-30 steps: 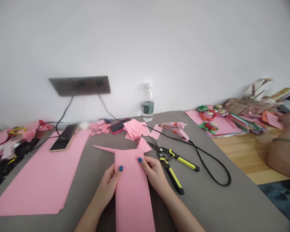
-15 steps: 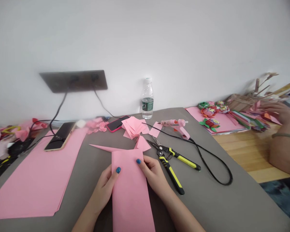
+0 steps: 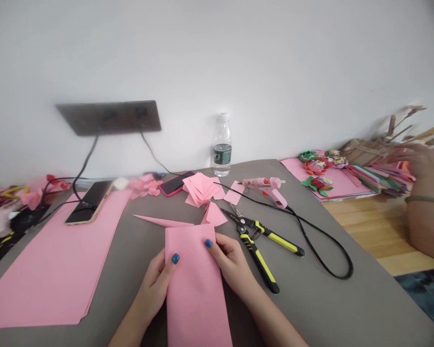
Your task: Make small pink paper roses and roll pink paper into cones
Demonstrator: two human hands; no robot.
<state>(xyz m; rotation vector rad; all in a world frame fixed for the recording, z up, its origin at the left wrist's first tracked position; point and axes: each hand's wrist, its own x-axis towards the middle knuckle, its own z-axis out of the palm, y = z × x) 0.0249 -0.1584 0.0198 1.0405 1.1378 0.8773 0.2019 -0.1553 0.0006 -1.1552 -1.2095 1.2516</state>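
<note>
A long folded sheet of pink paper (image 3: pixel 197 294) is held up between my two hands, its lower end running out of view. My left hand (image 3: pixel 154 284) grips the left edge, thumb in front and fingers behind. On the opposite edge, my right hand (image 3: pixel 231 260) pinches the paper the same way. Just beyond its top lie a thin pointed pink paper strip (image 3: pixel 159 221) and a pile of pink paper squares (image 3: pixel 200 188). Wire strippers (image 3: pixel 258 241) with yellow and black handles rest open to the right of my right hand.
Pink sheets (image 3: pixel 54 274) lie at left under a phone (image 3: pixel 90 202). A glue gun (image 3: pixel 265 185) with a looping black cord is at right. A water bottle (image 3: pixel 222 147) stands by the wall. Paper flowers (image 3: pixel 320 183) and another person's arm (image 3: pixel 428 212) are far right.
My hands and the pink paper stay almost still. The view has shifted slightly. At far right, the other person's hand has moved up a little over the craft materials and looks blurred.
</note>
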